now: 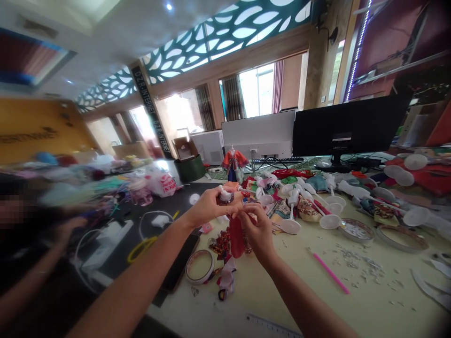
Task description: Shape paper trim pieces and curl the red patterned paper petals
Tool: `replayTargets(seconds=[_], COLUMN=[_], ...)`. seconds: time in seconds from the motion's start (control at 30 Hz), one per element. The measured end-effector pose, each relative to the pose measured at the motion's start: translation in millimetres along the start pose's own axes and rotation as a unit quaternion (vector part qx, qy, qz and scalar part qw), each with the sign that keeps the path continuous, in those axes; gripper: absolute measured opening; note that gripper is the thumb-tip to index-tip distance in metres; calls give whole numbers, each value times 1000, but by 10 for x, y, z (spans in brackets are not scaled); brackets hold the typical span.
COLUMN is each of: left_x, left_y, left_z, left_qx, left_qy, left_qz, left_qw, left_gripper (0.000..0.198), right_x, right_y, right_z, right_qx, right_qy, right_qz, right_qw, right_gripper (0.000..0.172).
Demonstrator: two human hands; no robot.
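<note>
**Both hands grasping a red-skirted doll [237, 237]**
Your left hand [210, 206] clenches the doll's white upper end; your right hand [257, 230] pinches its middle. The doll is held above the cream worktable [352, 300]. From your hands, a costumed doll [232, 164] stands at 12 o'clock, a tape roll [199, 266] at 7 o'clock.

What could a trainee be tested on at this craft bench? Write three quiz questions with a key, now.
1. Which does the left hand hold with the right hand? A a ruler, B a doll in a red skirt, C a smartphone.
2. True or false: the pink straw lies to the right of both hands.
3. Which stands farther left, the white monitor or the black monitor?

Key: 1 B; 2 true; 3 the white monitor.
</note>
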State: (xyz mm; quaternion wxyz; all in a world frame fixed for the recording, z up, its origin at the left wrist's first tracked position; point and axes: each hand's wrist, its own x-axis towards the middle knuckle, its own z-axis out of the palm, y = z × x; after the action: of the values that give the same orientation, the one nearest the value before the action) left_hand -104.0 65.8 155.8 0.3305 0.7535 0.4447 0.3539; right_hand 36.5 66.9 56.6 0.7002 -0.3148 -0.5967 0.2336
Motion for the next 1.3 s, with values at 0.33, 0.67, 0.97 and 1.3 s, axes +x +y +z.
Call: replayTargets(seconds=[0.33,0.67,0.97,1.3], left_x=[-30,-114,-172,-162], left_y=[-78,-253,-356,-358], left_z=[-133,-184,-193,-165], left_qx=[-124,-155,-149,-155], left_qy=[-108,-62,-71,-90], left_qz=[-80,-89,-89,-93], left_qw=[983,982,982,979], left_gripper=[32,37,51,49], right_x=[-91,-190,-168,-107], right_y=[-61,-104,-113,-134], right_z=[52,53,12,39], right_qx=[18,29,79,131], right_qy=[5,5,-48,-75], right_qz=[3,-2,60,143], right_qw=[1000,1000,994,978], right_gripper=[10,11,15,21])
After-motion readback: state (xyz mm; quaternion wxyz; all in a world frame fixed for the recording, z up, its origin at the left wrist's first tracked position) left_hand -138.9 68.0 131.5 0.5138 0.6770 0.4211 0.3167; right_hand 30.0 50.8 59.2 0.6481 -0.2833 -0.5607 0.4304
